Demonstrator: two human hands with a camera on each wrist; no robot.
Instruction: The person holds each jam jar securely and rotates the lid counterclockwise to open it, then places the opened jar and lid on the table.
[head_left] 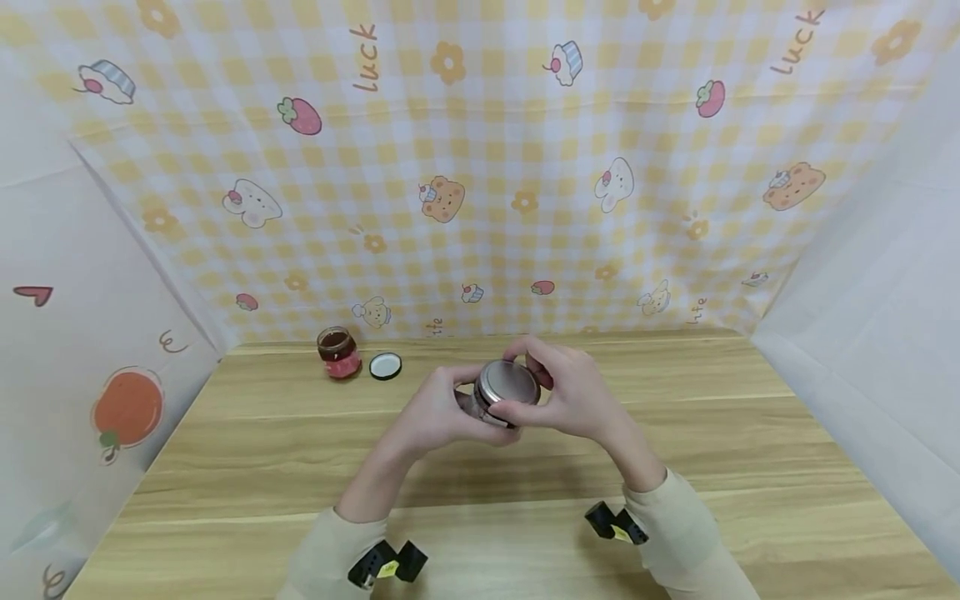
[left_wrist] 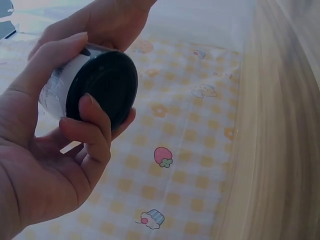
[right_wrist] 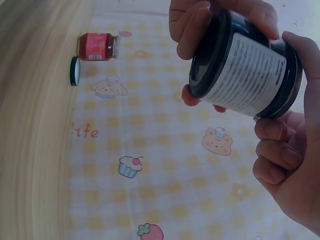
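A dark jar with a white printed label (right_wrist: 248,75) is held tilted above the table between both hands. My left hand (head_left: 442,412) wraps its fingers and thumb around the body of the jar, some of them over its dark base (left_wrist: 112,82). At the other end, my right hand (head_left: 573,392) grips the rim of the silvery-topped lid (head_left: 512,381) with thumb and fingers. The lid sits on the jar; whether it is loose cannot be told.
An uncapped glass jar (head_left: 342,363) with a red label and dark contents stands at the table's back left. Beside it a lid (head_left: 386,366) lies with its white inside up. A patterned cloth (head_left: 495,208) hangs behind the wooden table (head_left: 262,450).
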